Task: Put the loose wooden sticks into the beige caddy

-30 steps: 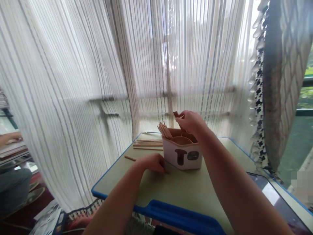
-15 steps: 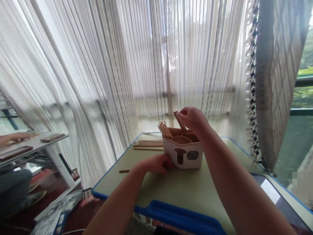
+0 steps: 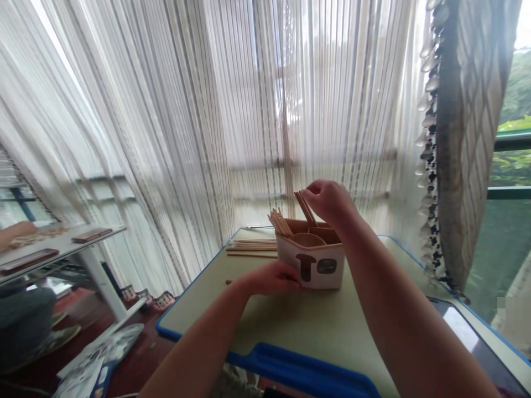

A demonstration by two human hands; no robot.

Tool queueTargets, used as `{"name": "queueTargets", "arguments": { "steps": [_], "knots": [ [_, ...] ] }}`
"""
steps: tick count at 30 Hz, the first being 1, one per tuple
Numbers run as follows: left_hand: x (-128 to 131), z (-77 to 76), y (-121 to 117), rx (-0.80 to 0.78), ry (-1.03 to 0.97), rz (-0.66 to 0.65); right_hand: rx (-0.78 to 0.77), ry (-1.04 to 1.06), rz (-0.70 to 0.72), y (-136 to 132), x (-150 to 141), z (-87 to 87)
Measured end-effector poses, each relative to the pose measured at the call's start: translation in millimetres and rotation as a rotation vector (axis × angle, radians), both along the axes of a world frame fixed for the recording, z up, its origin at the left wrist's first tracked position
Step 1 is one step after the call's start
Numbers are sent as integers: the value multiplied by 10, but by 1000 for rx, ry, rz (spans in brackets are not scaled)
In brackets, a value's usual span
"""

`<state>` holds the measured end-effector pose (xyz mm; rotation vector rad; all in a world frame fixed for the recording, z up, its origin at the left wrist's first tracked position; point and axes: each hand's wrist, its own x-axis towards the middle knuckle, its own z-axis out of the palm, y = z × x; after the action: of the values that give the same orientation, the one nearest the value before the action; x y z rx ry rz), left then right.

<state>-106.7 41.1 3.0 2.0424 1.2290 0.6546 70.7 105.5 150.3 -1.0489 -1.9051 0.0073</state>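
A white utensil holder point(image 3: 290, 265) with a brown rim and mushroom picture stands on the small table. My right hand point(image 3: 329, 200) is above its back edge, fingers closed around the upper ends of a few brown chopsticks point(image 3: 306, 210), whose lower ends reach into a rear compartment. Lighter thin sticks point(image 3: 280, 222) lean in the left compartment. My left hand point(image 3: 271, 278) lies low at the holder's front left corner, fingers curled down. The end of a single chopstick point(image 3: 229, 282) shows behind the left wrist; the rest is hidden beneath that hand.
More chopsticks point(image 3: 251, 247) lie on the table point(image 3: 290, 320) left of the holder. A dark-screened tablet point(image 3: 468, 331) rests at the right edge. Blue trim point(image 3: 307, 367) runs along the front. Curtains hang behind; another person's hand point(image 3: 19, 232) is over a white table at far left.
The single chopstick by my left wrist has slid right, and the left fingers have curled further in along the holder's corner. My right hand with its chopsticks has barely moved.
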Motion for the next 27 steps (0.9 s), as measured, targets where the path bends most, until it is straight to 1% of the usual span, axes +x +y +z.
{"name": "queueTargets", "arguments": {
  "steps": [2,4,6,8,12,16,18,20,22,24,26,27],
  "knots": [
    [44,39,-35,-49,-236,14,14,15,29,-47,9,28],
    [42,75,-50,-29,-395,77,28,36,65,-113,14,64],
    [7,93,-35,17,-463,138,32,54,98,-180,17,99],
    [-35,79,9,56,-461,179,38,77,108,-226,18,124],
    [-58,-27,121,188,-330,285,81,135,96,-236,31,132],
    [10,-150,152,352,-106,415,85,143,104,-189,51,116],
    [54,-198,142,409,52,419,81,139,102,-169,59,110],
    [85,-237,140,437,192,382,68,133,100,-155,64,106],
    [90,-260,150,431,270,364,56,133,97,-149,67,104],
    [60,-252,160,380,294,379,51,141,93,-147,71,103],
    [1,-199,146,275,280,365,50,150,97,-149,74,104],
    [-34,-152,124,202,251,331,52,152,104,-150,76,104]
  ]
}}
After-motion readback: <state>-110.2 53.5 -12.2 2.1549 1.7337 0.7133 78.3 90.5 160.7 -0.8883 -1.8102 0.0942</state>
